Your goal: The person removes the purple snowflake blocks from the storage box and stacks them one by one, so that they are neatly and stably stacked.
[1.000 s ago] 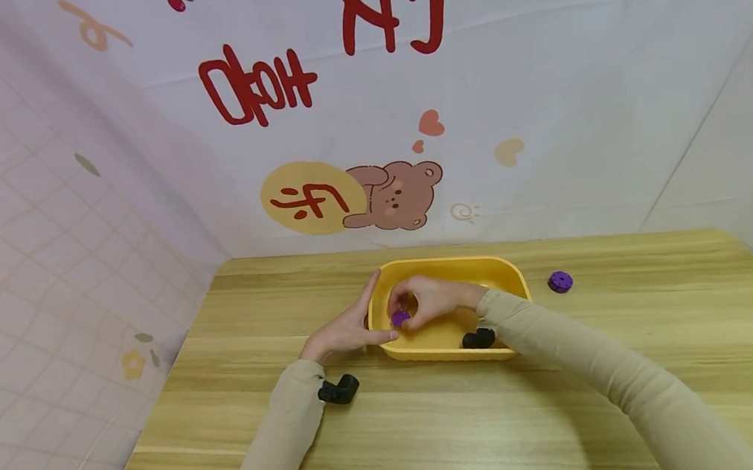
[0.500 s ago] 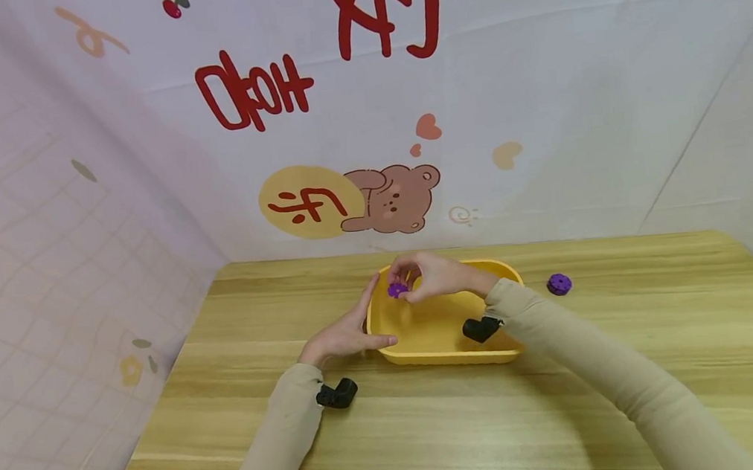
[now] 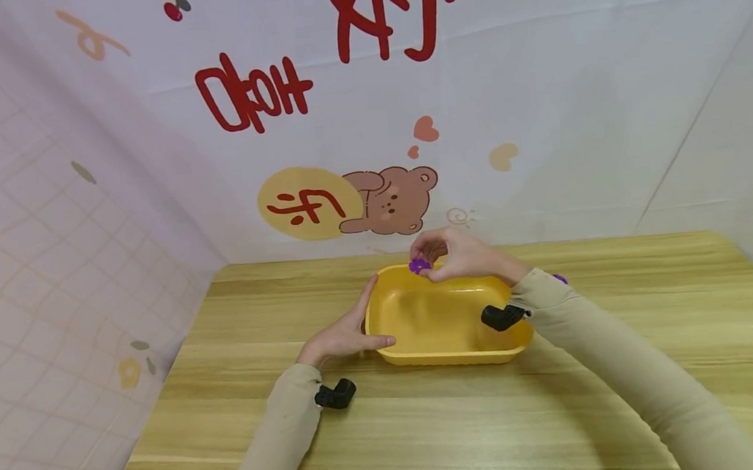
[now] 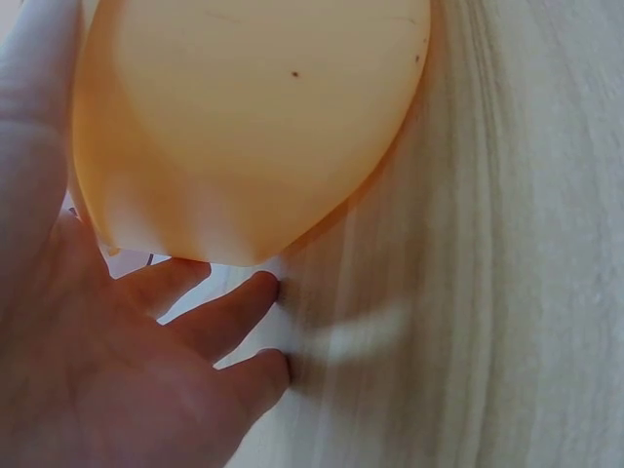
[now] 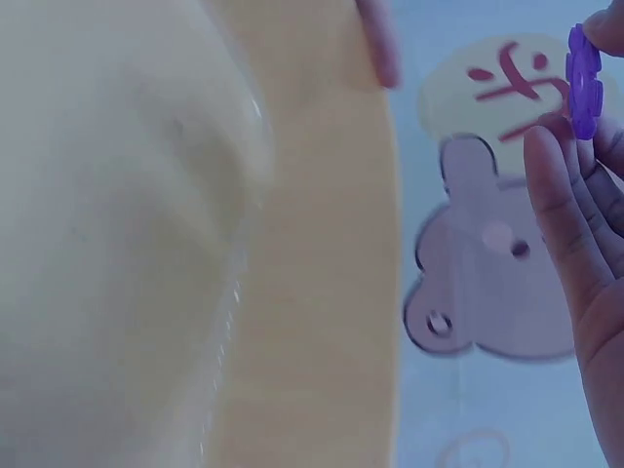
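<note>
A yellow plastic basin [image 3: 454, 359] stands near the back of the table. My right hand [image 3: 465, 254] pinches a purple notched snowflake disc [image 3: 419, 266] between thumb and fingers, above the basin's back rim. The right wrist view shows this disc [image 5: 583, 83] edge-on at the fingertips. My left hand [image 3: 340, 339] spans the basin's left end, its thumb over the front rim and its index finger along the back left corner. From the left wrist, the other fingers [image 4: 229, 317] appear spread beside the outer wall. More purple [image 3: 559, 279] peeks out behind the right sleeve, mostly hidden.
The wooden table [image 3: 421, 433] meets a printed white cloth wall [image 3: 576, 135] right behind the basin. Another patterned cloth [image 3: 39, 294] hangs on the left. A black wrist mount [image 3: 335, 394] juts from the left sleeve and another [image 3: 503, 317] from the right, over the basin.
My right hand has lifted the purple snowflake disc from inside the basin, moving up and rightward to the back rim. Its sleeve now covers most of the purple pieces at right. The left hand stays put.
</note>
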Demonstrator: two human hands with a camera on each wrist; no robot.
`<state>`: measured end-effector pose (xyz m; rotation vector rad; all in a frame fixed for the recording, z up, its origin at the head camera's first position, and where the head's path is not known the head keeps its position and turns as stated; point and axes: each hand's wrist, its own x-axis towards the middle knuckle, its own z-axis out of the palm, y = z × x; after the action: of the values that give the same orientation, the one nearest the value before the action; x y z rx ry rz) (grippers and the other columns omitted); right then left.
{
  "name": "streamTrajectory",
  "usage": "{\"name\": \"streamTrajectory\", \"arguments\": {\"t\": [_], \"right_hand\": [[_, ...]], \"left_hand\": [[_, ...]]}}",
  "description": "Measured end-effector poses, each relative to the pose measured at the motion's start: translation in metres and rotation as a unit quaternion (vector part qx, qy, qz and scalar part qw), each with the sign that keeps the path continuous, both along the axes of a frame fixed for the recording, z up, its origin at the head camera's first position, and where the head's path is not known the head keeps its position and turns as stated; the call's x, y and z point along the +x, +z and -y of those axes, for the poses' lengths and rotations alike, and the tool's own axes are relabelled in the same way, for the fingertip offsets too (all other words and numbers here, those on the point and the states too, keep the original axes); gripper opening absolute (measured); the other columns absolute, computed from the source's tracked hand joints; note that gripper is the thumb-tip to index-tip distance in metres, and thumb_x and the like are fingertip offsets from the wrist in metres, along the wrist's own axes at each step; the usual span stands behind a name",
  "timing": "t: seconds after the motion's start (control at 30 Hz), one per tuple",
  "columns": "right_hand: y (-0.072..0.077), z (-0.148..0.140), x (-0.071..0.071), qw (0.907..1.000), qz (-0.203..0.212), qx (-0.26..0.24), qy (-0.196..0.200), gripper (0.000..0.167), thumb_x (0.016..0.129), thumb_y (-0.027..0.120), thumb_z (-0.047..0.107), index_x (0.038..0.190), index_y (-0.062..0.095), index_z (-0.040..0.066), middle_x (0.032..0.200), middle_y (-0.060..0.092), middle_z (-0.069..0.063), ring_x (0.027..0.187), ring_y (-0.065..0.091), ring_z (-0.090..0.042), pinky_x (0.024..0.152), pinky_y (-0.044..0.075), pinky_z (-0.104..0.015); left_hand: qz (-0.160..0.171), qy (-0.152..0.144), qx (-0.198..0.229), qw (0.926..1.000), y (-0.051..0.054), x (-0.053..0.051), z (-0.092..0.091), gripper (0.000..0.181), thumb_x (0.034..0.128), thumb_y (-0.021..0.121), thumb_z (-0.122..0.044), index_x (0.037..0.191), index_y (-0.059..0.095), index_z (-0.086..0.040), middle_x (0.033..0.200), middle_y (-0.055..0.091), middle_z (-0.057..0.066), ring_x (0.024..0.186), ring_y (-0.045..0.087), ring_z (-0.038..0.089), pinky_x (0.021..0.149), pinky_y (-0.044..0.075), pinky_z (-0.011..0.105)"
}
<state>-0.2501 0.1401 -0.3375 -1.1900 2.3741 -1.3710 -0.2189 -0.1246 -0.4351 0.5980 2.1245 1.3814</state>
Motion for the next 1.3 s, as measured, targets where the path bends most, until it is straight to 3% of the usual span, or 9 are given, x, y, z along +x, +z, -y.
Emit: {"name": "streamTrajectory", "arguments": {"t": [0.23,0.57,0.93,1.1,1.3], "right_hand": [[0.0,-0.032,0.002,0.9987,0.005,-0.01,-0.05,0.028,0.077,0.068,-0.011,0.105,0.065,-0.008,0.095,0.066,-0.017,0.081,0.062,-0.029,0.08,0.053,-0.05],[-0.012,-0.081,0.009,0.9973,-0.026,-0.017,-0.066,0.024,0.079,0.065,-0.013,0.102,0.068,-0.006,0.099,0.062,-0.021,0.082,0.059,-0.025,0.077,0.054,-0.03],[-0.062,-0.144,0.001,0.9918,-0.061,-0.026,-0.109,0.03,0.079,0.07,-0.014,0.107,0.068,-0.006,0.105,0.061,-0.019,0.092,0.06,-0.014,0.081,0.052,-0.02],[-0.072,-0.16,0.009,0.9868,-0.07,-0.021,-0.145,0.031,0.076,0.068,-0.019,0.107,0.066,-0.01,0.103,0.06,-0.022,0.09,0.059,-0.017,0.078,0.053,-0.021],[-0.068,-0.167,0.027,0.9774,-0.097,0.006,-0.188,0.03,0.074,0.069,-0.019,0.103,0.066,-0.012,0.098,0.06,-0.023,0.086,0.059,-0.023,0.072,0.054,-0.025]], "left_hand": [[-0.009,0.0,-0.008,0.9999,-0.001,-0.001,0.001,0.118,0.0826,0.078,-0.022,0.153,-0.015,-0.03,0.16,-0.005,0.01,0.128,0.041,0.023,0.114,0.021,0.041],[0.0,0.009,-0.009,0.9999,-0.001,-0.001,0.002,0.116,0.0828,0.078,-0.021,0.153,-0.013,-0.035,0.16,-0.007,0.007,0.132,0.036,0.025,0.115,0.016,0.043],[-0.005,0.009,-0.013,0.9999,-0.001,0.0,0.001,0.117,0.0823,0.079,-0.022,0.153,-0.013,-0.035,0.16,-0.007,0.005,0.137,0.028,0.024,0.116,0.013,0.043],[-0.018,0.003,-0.022,0.9996,-0.001,-0.001,0.002,0.116,0.0829,0.078,-0.024,0.154,-0.013,-0.031,0.161,-0.006,0.006,0.14,0.023,0.024,0.116,0.012,0.044],[-0.024,-0.001,-0.026,0.9994,-0.002,-0.001,0.002,0.117,0.0828,0.078,-0.025,0.154,-0.014,-0.026,0.161,-0.006,0.007,0.142,0.018,0.025,0.116,0.012,0.045]]}}
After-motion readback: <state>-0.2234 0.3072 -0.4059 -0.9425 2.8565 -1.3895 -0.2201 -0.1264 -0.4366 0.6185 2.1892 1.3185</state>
